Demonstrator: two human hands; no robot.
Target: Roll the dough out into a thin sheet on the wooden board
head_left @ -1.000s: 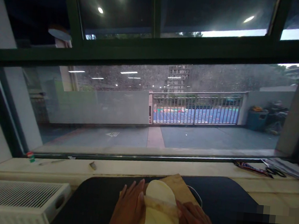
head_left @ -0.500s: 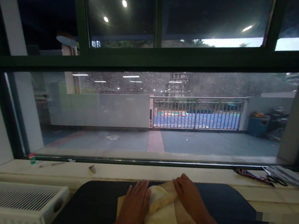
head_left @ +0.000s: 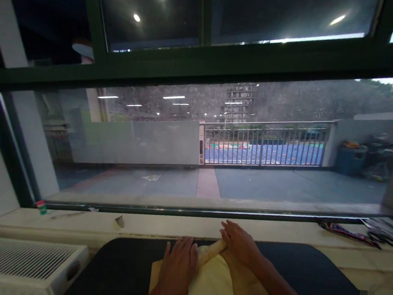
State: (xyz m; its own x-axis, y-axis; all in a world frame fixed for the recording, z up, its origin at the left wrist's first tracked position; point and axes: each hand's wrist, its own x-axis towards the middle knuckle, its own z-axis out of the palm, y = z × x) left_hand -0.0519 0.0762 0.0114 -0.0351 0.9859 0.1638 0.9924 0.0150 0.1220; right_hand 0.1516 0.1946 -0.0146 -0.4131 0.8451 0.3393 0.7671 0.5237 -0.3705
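Note:
A cream cloth-like piece lies on the dark tabletop, with tan material showing at its right and under my left hand. A pale rolled or folded strip runs slantwise across its upper end. My left hand rests flat on the left side, fingers stretched toward the window. My right hand is at the strip's upper right end, touching it, with its fingers extended and slightly apart. The underside of that hand is hidden, and the exact material cannot be made out.
Beyond the table runs a pale windowsill under a large window. On it are a small red-and-green container, a small greyish scrap, a dark wrapper, scissors and papers. A white radiator stands at left.
My right hand has shifted slightly up and left, and its fingers have straightened from a closer grip. The strip lies higher. My left hand stays nearly in place. The view has tilted slightly.

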